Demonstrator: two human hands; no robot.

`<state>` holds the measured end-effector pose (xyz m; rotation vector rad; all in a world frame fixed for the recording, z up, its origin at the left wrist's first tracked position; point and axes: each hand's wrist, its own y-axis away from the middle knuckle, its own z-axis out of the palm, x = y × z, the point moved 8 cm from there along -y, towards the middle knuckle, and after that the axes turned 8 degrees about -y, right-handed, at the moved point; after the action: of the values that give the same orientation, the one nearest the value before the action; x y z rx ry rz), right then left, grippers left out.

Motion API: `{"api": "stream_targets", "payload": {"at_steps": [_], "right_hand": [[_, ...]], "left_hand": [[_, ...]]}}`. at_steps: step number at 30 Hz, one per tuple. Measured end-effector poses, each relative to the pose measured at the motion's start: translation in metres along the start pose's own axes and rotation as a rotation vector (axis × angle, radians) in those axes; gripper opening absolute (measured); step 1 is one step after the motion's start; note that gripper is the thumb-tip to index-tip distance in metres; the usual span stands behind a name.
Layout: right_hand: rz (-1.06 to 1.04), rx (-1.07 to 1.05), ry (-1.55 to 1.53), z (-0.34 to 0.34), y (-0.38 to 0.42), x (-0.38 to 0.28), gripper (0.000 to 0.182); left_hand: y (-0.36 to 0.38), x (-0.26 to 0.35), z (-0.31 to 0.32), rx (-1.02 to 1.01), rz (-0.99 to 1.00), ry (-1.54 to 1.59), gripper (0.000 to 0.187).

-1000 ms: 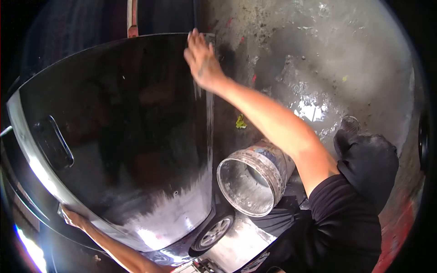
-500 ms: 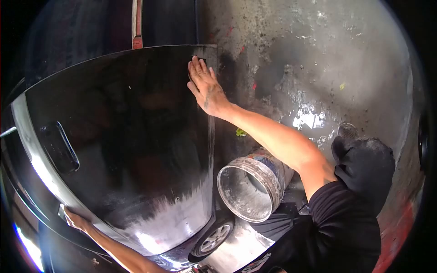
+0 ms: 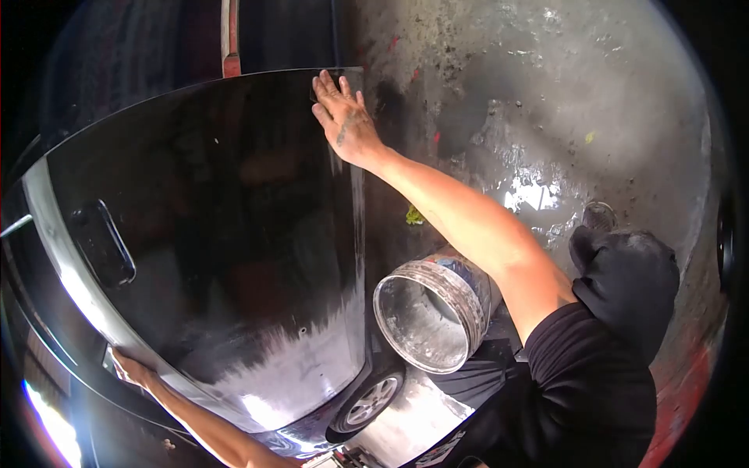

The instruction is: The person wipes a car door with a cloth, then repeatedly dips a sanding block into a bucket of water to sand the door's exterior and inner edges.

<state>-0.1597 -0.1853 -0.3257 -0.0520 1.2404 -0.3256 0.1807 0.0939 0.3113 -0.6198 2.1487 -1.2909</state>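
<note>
A black car door [image 3: 211, 210] fills the left half of the head view, with a grey sanded patch [image 3: 296, 359] at its lower end. My right hand [image 3: 347, 125] lies flat near the door's upper right corner, fingers stretched and slightly spread. Under its fingertips shows a thin dark edge. At the lower left, my left hand [image 3: 134, 370] bends over the door's pale window-side edge [image 3: 78, 288]; most of its fingers are hidden, and something whitish shows by the fingertips. The door handle recess [image 3: 105, 242] lies above that hand.
A stained bucket [image 3: 425, 320] lies tilted beside the door, its mouth facing it. Below is a car wheel [image 3: 370, 404]. The wet, stained concrete floor [image 3: 484, 78] spreads to the right, near my dark-clothed leg [image 3: 624, 281]. A red-and-white strip [image 3: 230, 39] stands above the door.
My right hand has slid a little up and left toward the door's top corner. The left hand keeps its place on the edge. The whole view has shifted slightly.
</note>
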Motion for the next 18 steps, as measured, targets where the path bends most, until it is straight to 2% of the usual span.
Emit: {"api": "stream_targets", "payload": {"at_steps": [2,6,7,8,10,11,14,15,16,18], "right_hand": [[0.073,0.054,-0.041,-0.003,-0.004,0.007,0.059],[-0.026,0.137,0.080,-0.009,-0.003,0.039,0.058],[0.110,0.132,0.097,-0.015,-0.011,0.062,0.058],[0.132,0.087,0.152,-0.013,-0.013,0.071,0.059],[0.094,0.127,0.030,-0.009,-0.014,0.036,0.058],[0.004,0.118,-0.065,-0.012,-0.013,0.011,0.060],[-0.069,0.115,0.008,-0.012,-0.007,0.020,0.058],[0.028,0.108,0.029,-0.016,-0.006,0.049,0.058],[0.121,0.100,0.050,-0.017,-0.008,0.074,0.058],[0.096,0.050,0.124,-0.006,-0.019,0.056,0.059]], "left_hand": [[0.003,-0.003,0.001,-0.032,-0.079,0.010,0.053],[-0.008,-0.030,0.003,-0.034,-0.120,0.092,0.057],[-0.009,-0.027,-0.001,0.003,-0.017,0.043,0.057],[-0.011,-0.020,0.001,0.046,0.083,0.011,0.058],[-0.005,-0.018,0.002,0.002,-0.082,0.050,0.057],[0.011,0.002,-0.003,-0.026,-0.161,0.103,0.054],[-0.004,-0.019,0.003,-0.033,-0.178,0.110,0.054],[-0.009,-0.017,0.001,-0.005,0.016,0.029,0.053],[-0.008,-0.019,0.000,-0.019,-0.045,-0.006,0.054],[-0.005,-0.014,-0.001,0.019,-0.017,0.004,0.054]]}}
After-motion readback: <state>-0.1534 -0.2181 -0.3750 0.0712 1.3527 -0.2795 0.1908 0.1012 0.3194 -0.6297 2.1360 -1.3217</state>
